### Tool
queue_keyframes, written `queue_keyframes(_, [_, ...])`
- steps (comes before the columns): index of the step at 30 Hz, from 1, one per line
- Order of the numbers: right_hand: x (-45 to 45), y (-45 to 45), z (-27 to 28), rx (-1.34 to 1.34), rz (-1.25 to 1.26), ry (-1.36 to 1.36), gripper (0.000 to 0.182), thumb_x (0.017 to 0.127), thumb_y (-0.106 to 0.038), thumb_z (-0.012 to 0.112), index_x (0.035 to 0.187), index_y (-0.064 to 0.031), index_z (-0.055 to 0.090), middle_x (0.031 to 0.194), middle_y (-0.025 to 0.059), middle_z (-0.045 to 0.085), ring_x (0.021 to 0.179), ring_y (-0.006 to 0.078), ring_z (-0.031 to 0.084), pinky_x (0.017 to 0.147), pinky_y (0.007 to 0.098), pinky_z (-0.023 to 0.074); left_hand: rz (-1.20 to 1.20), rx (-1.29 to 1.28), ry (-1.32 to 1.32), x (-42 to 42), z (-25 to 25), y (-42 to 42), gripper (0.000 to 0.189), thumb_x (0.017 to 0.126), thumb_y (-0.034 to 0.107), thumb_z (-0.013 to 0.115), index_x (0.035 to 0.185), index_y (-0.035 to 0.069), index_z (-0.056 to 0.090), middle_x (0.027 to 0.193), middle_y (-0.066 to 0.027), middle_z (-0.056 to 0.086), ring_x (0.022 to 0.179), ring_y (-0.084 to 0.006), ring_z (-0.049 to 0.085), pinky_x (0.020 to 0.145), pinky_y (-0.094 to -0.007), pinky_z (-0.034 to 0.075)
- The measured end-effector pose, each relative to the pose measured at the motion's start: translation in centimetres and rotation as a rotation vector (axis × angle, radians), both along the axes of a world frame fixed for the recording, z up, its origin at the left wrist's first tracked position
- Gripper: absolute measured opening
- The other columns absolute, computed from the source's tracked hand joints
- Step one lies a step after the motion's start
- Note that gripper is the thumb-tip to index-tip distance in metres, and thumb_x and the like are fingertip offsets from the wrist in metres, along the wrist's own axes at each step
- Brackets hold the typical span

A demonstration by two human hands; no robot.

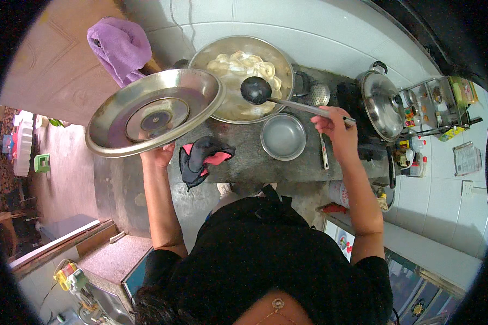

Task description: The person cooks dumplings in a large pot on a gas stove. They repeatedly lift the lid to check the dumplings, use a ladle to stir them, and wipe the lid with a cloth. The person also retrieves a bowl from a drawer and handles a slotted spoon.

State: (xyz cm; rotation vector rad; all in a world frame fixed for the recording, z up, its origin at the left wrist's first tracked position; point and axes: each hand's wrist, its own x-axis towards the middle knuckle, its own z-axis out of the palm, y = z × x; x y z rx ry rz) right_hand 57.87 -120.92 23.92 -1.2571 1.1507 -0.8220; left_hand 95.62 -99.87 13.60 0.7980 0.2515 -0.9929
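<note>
My left hand [159, 155] holds a large round steel lid [110, 126] from beneath, tilted, to the left of a wide metal pot [282, 61]. The lid's near face and centre disc point up towards me, and its rim overlaps the pot's left side. Pale dumplings [244, 63] crowd the far part of the pot. In my right hand [336, 130] is the handle of a ladle [257, 90] with a dark bowl, which hangs over the pot's contents. Below the pot on the counter sits a grey metal bowl [283, 137].
A black and red cloth mitt [207, 156] lies at the counter's near edge. Right of the pot are a perforated skimmer [319, 95] and a lidded steel pan [380, 103]. A metal rack [431, 105] holds jars. A purple towel [122, 46] hangs at the upper left.
</note>
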Motion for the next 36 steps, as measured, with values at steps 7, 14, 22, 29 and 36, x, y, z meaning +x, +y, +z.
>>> queue_keyframes(7, [-6.3, 1.6, 3.7, -0.066, -0.044, 0.076, 0.04, 0.099, -0.03, 0.049, 0.112, 0.0055, 0.06, 0.087, 0.0146, 0.069, 0.068, 0.013, 0.06, 0.066, 0.0252, 0.0483, -0.017, 0.046, -0.036, -0.7, -0.3, -1.3, 0.053, 0.088, 0.051, 0.053, 0.113, 0.004, 0.058, 0.095, -0.0162, 0.064, 0.05, -0.0181, 0.048, 0.041, -0.0257, 0.039])
queue_keyframes(14, [-12.6, 2.8, 3.4, -0.036, -0.049, 0.15, 0.037, 0.1, -0.03, 0.048, 0.109, 0.0035, 0.062, 0.087, 0.0142, 0.069, 0.067, 0.0123, 0.06, 0.065, 0.0245, 0.0474, -0.116, -0.1, -0.036, -1.4, -0.8, -1.8, 0.059, 0.09, 0.053, 0.051, 0.117, 0.0, 0.054, 0.099, -0.0197, 0.062, 0.054, -0.0197, 0.048, 0.043, -0.0265, 0.038])
queue_keyframes(22, [-14.5, 5.5, -4.8, -0.003, -0.072, 0.141, 0.027, 0.099, -0.019, 0.052, 0.113, 0.0022, 0.062, 0.089, 0.0109, 0.07, 0.075, 0.0132, 0.064, 0.069, 0.026, 0.0515, -0.158, -0.166, -0.049, -2.2, -0.5, -3.0, 0.057, 0.09, 0.049, 0.056, 0.117, 0.0, 0.053, 0.099, -0.0176, 0.059, 0.061, -0.0204, 0.051, 0.043, -0.0264, 0.038])
queue_keyframes(29, [-14.5, 8.8, -9.2, -0.441, 0.153, 0.47, 0.024, 0.094, -0.007, 0.059, 0.117, -0.0012, 0.06, 0.1, 0.0087, 0.067, 0.083, 0.0127, 0.064, 0.079, 0.0271, 0.0496, -0.172, -0.188, -0.045, -2.8, -0.4, -3.1, 0.045, 0.091, 0.041, 0.055, 0.114, 0.002, 0.056, 0.102, -0.0162, 0.061, 0.069, -0.0218, 0.055, 0.041, -0.0256, 0.036])
queue_keyframes(36, [-15.3, 10.0, -9.7, -0.756, 0.446, 0.667, 0.042, 0.081, -0.002, 0.066, 0.122, -0.0121, 0.06, 0.103, 0.013, 0.059, 0.095, 0.0306, 0.06, 0.082, 0.0357, 0.0491, -0.222, -0.22, -0.084, -3.8, -0.1, -3.5, 0.039, 0.09, 0.034, 0.057, 0.115, 0.004, 0.056, 0.104, -0.016, 0.062, 0.073, -0.022, 0.056, 0.04, -0.0245, 0.035])
